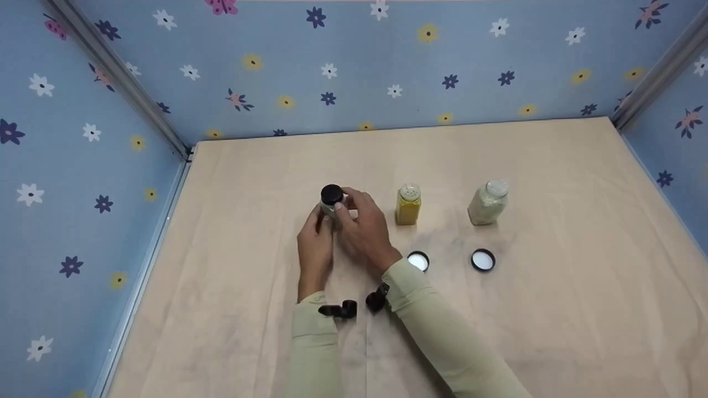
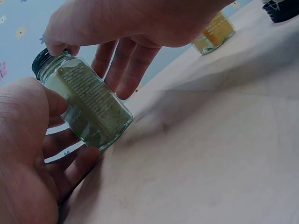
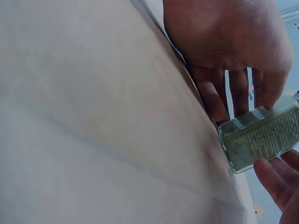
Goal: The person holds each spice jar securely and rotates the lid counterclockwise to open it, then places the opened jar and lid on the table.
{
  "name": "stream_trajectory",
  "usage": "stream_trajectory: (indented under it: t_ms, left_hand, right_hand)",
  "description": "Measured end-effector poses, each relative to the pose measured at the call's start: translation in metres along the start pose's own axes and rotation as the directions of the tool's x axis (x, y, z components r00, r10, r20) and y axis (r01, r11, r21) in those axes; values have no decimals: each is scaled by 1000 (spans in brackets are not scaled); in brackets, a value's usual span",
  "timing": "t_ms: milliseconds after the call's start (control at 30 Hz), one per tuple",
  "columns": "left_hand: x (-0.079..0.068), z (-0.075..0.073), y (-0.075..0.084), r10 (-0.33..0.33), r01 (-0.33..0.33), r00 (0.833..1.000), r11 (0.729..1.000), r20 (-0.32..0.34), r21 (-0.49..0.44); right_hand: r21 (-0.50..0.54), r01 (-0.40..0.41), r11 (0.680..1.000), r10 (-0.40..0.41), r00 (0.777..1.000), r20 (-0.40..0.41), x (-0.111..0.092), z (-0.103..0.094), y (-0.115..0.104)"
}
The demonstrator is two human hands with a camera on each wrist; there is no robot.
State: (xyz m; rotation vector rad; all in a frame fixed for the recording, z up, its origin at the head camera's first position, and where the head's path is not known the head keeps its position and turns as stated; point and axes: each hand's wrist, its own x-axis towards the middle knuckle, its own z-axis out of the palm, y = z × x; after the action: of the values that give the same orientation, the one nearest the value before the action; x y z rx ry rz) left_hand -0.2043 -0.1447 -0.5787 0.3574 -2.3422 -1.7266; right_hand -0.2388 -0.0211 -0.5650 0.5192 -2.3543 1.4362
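Note:
A square glass spice jar (image 2: 88, 102) with printed text and pale green contents is in both hands, left of the table's middle. My left hand (image 1: 315, 249) grips its body, thumb on the near side and fingers curled round below. Thumb and fingers of my right hand (image 1: 365, 226) pinch the black cap (image 1: 332, 194) on top. In the left wrist view the jar looks tilted, its base close over the table. The right wrist view shows the jar's lower part; its cap lies out of frame.
To the right stand a yellow-filled spice jar (image 1: 408, 210) and a pale green one (image 1: 487, 205), both with uncovered shaker tops. In front of them lie two black caps, one cap (image 1: 483, 260) white inside, the other (image 1: 418, 261) beside my right wrist. Flowered blue walls border the cloth-covered table (image 1: 553, 309).

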Motion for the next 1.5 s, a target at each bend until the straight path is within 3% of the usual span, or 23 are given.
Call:
stream_trajectory:
  t_ms: [433,767,1500]
  left_hand:
    - [-2,-1,-2,-13,13,1000,1000,-3,-16]
    - [-2,-1,-1,-11,11,1000,1000,6,-28]
    - [2,-1,-2,-12,12,1000,1000,8,-16]
  right_hand:
    - [-48,-37,998,40,997,64,1,-1,-2]
    - [-93,-35,995,39,999,38,1,0,-3]
    - [-39,-50,998,49,998,-39,0,2,-2]
